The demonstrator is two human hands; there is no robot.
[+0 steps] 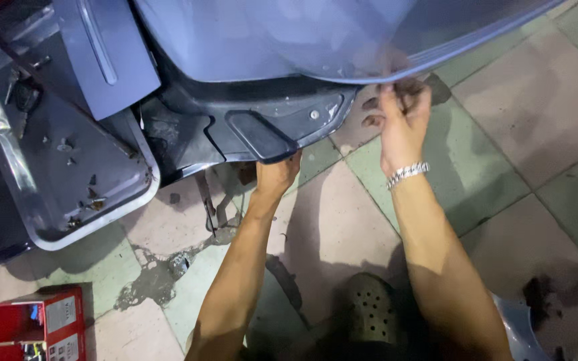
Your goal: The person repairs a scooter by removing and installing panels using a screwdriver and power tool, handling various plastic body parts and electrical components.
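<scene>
The big blue-grey scooter body panel (289, 37) fills the top of your view, its lower edge running from the dark footrest pad (259, 137) up and out to your right, with the bent metal tray (68, 167) left of the pad on the tiled floor (503, 134). Your right hand (403, 124) is the nearer grip, fingers pinched shut on that edge right of the pad. Your left hand (277, 175) presses up beneath the pad, its fingers hidden, so I cannot tell its hold.

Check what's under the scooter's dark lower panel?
Left hand reaches beneath the dark lower panel; its fingers are hidden. Tiled floor and a wet stain show below.
</scene>
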